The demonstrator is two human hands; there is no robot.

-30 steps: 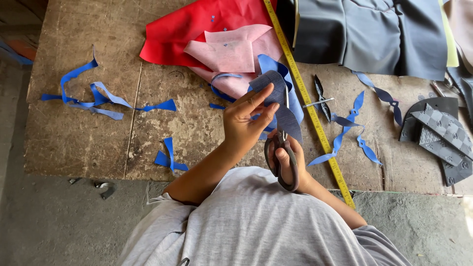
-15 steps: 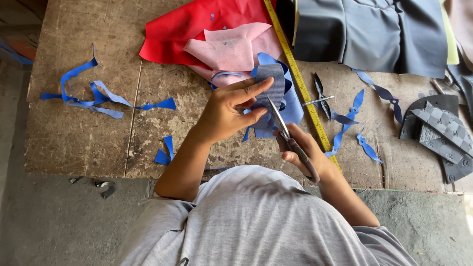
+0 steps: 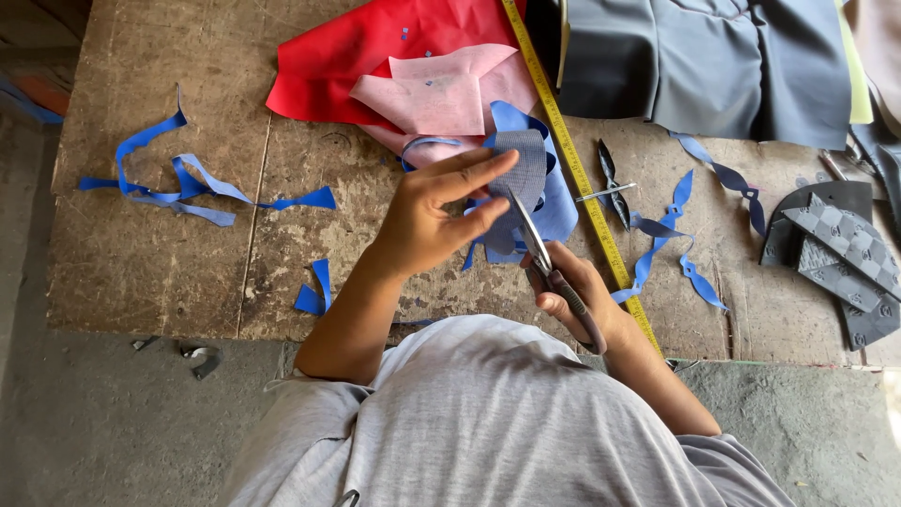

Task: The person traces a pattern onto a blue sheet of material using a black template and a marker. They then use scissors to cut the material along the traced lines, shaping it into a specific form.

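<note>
A blue sheet piece with a grey textured backing (image 3: 522, 183) is held up above the worn wooden workbench (image 3: 169, 244), near its middle. The left hand (image 3: 434, 218) pinches the piece between thumb and forefingers, the fingers stretched out along its lower left edge. The right hand (image 3: 571, 293) is wrapped tight round the handles of a pair of metal scissors (image 3: 544, 258), whose blades point up and into the bottom edge of the piece; whether the blades are parted or closed at the tip cannot be told, as the piece covers them.

Just behind the piece lie a pale pink sheet (image 3: 450, 92) and, under it, a red sheet (image 3: 366, 52). A yellow measuring tape (image 3: 574, 178) runs diagonally across the bench, passing just right of the held piece. Right of the tape lie a small dark metal tool (image 3: 612, 183) and several curled blue offcut strips (image 3: 680, 239). Further right sits a stack of dark grey patterned sole pieces (image 3: 845, 258), and at the top a folded grey fabric (image 3: 713, 61). On the left of the bench, well apart from the hands, lies a tangle of long blue strips (image 3: 174, 183), with a small blue scrap (image 3: 314, 293) near the left forearm.
</note>
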